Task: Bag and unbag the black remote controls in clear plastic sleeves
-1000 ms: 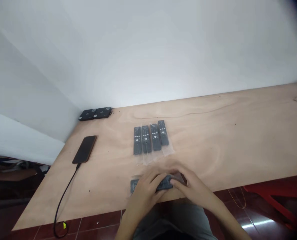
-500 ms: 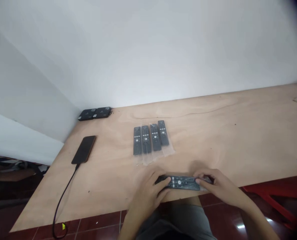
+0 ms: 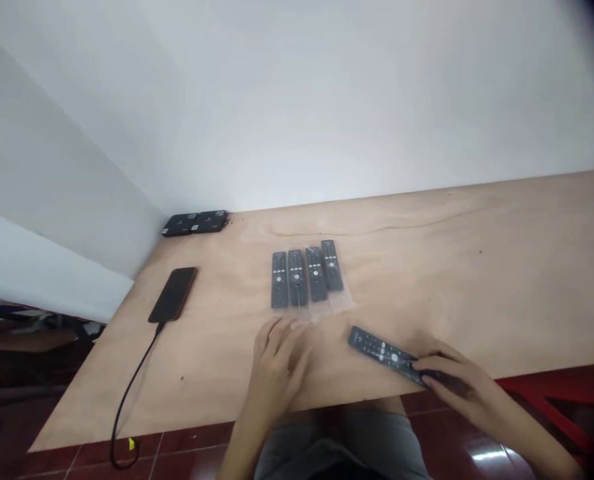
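Observation:
A black TV remote (image 3: 383, 352) lies angled on the plywood table top (image 3: 441, 280), its far end pointing up and left. My right hand (image 3: 451, 375) is shut on its lower end and covers that part. My left hand (image 3: 279, 363) is slightly blurred and holds nothing, its fingers just short of the plastic sleeves. Several black remotes in clear plastic sleeves (image 3: 307, 277) lie side by side beyond it.
A smartphone (image 3: 173, 295) with a black charging cable (image 3: 137, 380) lies at the table's left. Two flat black boxes (image 3: 194, 223) sit in the far corner against the white wall. A red chair frame (image 3: 561, 393) stands beyond the front right edge.
My left hand has let go of the remote and moved left. My right hand has carried the remote rightward and turned it to a diagonal.

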`<state>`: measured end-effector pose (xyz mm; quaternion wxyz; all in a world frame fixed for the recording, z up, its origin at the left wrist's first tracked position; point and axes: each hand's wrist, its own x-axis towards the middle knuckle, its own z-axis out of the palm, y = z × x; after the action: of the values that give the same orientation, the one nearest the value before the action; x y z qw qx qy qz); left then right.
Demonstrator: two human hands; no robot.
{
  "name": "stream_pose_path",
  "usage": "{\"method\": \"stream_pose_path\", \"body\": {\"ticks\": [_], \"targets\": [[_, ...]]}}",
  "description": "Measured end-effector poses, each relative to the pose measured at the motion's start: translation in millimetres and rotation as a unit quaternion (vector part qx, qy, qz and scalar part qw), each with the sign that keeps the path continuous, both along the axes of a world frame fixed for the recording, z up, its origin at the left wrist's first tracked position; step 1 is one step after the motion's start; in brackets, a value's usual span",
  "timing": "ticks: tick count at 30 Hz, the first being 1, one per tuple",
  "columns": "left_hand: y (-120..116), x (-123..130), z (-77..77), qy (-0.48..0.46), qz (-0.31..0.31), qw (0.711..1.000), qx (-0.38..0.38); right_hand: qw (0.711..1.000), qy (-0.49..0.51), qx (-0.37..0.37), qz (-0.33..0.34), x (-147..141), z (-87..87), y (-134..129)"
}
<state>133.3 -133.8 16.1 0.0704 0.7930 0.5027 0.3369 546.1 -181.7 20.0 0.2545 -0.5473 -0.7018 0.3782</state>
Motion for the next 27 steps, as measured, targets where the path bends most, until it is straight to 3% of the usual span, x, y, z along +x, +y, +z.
{"method": "stream_pose_path", "body": {"ticks": [5, 9, 11, 15, 23, 27], "targets": [[10.3, -6.2, -7.1, 0.057, -0.012, 0.998, -0.021, 0.995, -0.038, 0.047, -0.074, -4.8, -16.4, -13.1], [12.9, -0.2, -8.5, 0.069, -0.026, 0.996, -0.047, 0.975, -0.063, 0.144, -0.158, -33.5, -39.8, -14.2], [14.2, 4.0, -8.1, 0.076, -0.032, 0.995, -0.051, 0.969, -0.078, 0.177, -0.156, -52.5, -48.1, -6.2], [17.4, 9.1, -7.6, 0.103, -0.046, 0.993, -0.045, 0.956, -0.119, 0.225, -0.147, -79.7, -52.5, 26.6], [19.7, 9.8, -6.1, 0.080, -0.059, 0.993, -0.059, 0.944, -0.170, 0.270, -0.088, -92.4, -43.2, 110.0], [18.7, 9.4, -6.3, 0.073, -0.062, 0.993, -0.065, 0.942, -0.174, 0.274, -0.084, -105.7, -41.0, 133.7]]}}
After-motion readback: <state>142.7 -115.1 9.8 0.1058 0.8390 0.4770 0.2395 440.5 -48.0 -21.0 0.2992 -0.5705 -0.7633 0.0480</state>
